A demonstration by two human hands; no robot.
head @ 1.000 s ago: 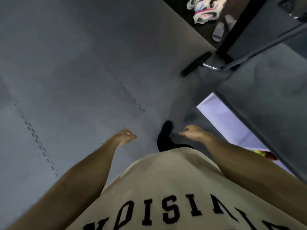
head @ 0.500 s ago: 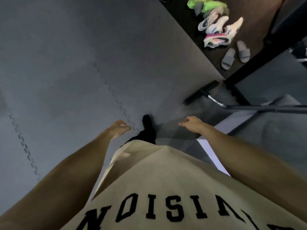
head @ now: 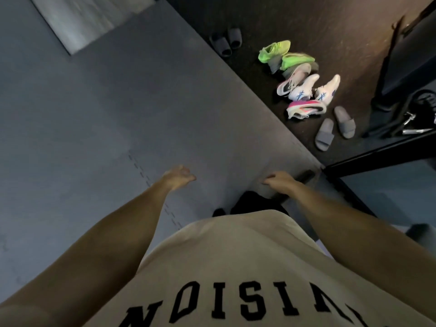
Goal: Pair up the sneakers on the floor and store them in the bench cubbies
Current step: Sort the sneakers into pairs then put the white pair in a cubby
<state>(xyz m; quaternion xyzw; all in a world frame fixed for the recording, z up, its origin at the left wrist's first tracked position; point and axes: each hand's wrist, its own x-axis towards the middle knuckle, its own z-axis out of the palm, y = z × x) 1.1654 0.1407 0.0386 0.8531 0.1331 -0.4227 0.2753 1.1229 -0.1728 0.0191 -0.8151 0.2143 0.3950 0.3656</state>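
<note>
Dark floor strip past the grey mat's (head: pixel 118 114) far-right edge holds jumbled sneakers (head: pixel 304 88); my left hand (head: pixel 178 177) and right hand (head: pixel 279 181) hang loose, empty—should match colours before grabbing.

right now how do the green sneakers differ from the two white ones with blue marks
The green sneakers are neon green all over; the white sneakers are white with blue side marks. The green ones lie at the far end of the pile, the white ones nearer the pink sneaker. The green pair points roughly opposite ways; the white pair lies almost parallel. Both pairs sit on the dark floor, untouched by either hand.
</note>
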